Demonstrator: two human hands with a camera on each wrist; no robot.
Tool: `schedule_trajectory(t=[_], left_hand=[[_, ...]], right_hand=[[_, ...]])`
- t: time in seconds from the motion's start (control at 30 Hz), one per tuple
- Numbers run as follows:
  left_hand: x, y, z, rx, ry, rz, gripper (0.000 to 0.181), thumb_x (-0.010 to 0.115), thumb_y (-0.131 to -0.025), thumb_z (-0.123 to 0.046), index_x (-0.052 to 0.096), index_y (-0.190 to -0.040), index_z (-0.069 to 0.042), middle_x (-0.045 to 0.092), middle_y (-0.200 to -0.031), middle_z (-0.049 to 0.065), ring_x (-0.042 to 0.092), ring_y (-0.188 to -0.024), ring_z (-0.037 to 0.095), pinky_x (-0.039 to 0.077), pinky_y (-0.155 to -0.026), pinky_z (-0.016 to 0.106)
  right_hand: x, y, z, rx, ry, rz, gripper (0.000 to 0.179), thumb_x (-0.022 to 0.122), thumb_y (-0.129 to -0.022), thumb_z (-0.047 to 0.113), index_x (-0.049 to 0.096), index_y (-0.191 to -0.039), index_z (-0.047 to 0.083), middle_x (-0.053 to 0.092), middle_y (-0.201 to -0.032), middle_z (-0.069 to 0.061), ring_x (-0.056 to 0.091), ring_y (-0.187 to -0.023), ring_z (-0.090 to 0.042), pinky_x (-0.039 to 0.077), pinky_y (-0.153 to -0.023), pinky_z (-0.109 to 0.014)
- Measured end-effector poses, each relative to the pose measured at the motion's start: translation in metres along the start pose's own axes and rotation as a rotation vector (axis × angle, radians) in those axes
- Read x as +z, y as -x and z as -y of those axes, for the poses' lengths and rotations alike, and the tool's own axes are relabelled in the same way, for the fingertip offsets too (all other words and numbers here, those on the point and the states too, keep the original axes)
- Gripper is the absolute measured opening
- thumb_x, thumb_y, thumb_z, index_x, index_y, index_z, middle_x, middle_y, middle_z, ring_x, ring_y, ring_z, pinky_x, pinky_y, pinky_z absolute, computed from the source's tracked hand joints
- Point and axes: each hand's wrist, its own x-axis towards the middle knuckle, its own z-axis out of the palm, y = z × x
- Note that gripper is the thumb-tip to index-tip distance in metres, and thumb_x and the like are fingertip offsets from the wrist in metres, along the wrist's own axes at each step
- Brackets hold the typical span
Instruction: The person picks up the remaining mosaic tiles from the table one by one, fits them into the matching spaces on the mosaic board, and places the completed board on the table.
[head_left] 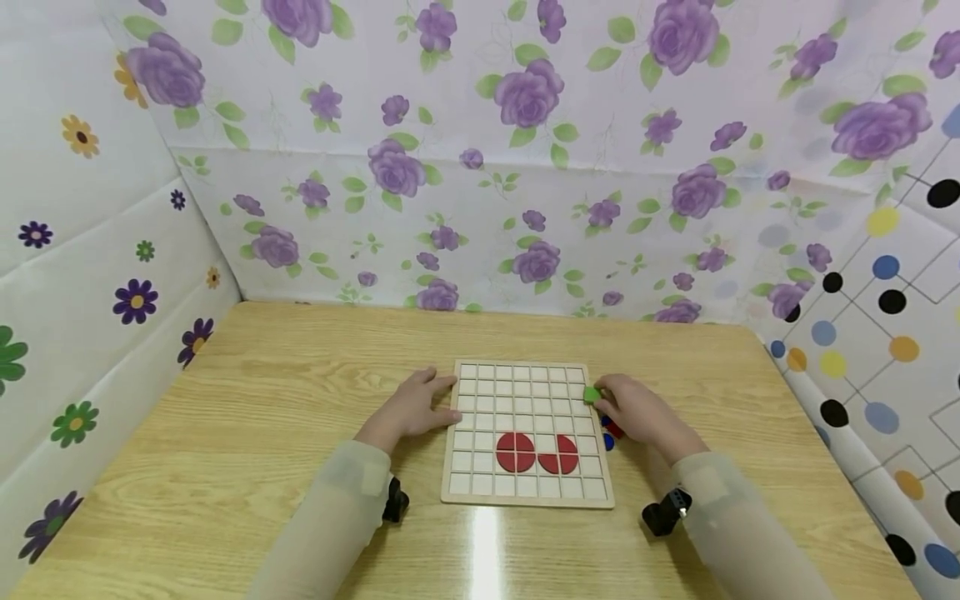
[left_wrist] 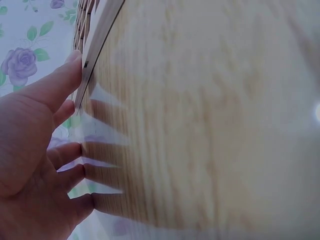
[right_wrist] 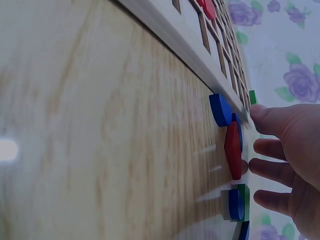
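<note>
A wooden grid board lies on the table. Several red quarter-circle pieces form a full circle in its lower middle cells, and to their right three red quarter-circle pieces form a circle lacking its upper-left quarter. My left hand touches the board's left edge, fingers spread, thumb against the frame in the left wrist view. At the upper right edge, my right hand pinches a green piece between thumb and finger; in the right wrist view only a bit of the green piece shows past the thumb.
Loose pieces lie on the table right of the board, partly under my right hand: a blue piece, a red piece, and a green piece beside another blue one. Patterned cloth hangs behind the wooden table.
</note>
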Motion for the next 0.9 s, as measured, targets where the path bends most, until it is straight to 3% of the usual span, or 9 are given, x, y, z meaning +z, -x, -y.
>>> schedule_trajectory(t=[0.6, 0.9], left_hand=[[0.002, -0.003, 0.0, 0.005, -0.019, 0.001, 0.069, 0.064, -0.088, -0.044, 0.037, -0.147, -0.02, 0.019, -0.156, 0.02, 0.017, -0.143, 0.041, 0.023, -0.112, 0.06], [0.002, -0.003, 0.0, 0.001, -0.008, 0.007, 0.068, 0.063, -0.089, -0.044, 0.036, -0.147, -0.02, 0.017, -0.157, 0.019, 0.016, -0.143, 0.041, 0.023, -0.111, 0.061]], right_hand=[[0.004, -0.006, 0.009, -0.015, -0.021, -0.013, 0.035, 0.058, -0.095, 0.022, 0.057, -0.123, 0.001, 0.061, -0.119, -0.017, 0.057, -0.113, -0.033, 0.046, -0.096, -0.049], [0.002, -0.01, 0.02, -0.046, -0.028, -0.006, 0.03, 0.058, -0.095, 0.022, 0.06, -0.119, 0.004, 0.064, -0.11, -0.011, 0.061, -0.097, -0.022, 0.051, -0.085, -0.042]])
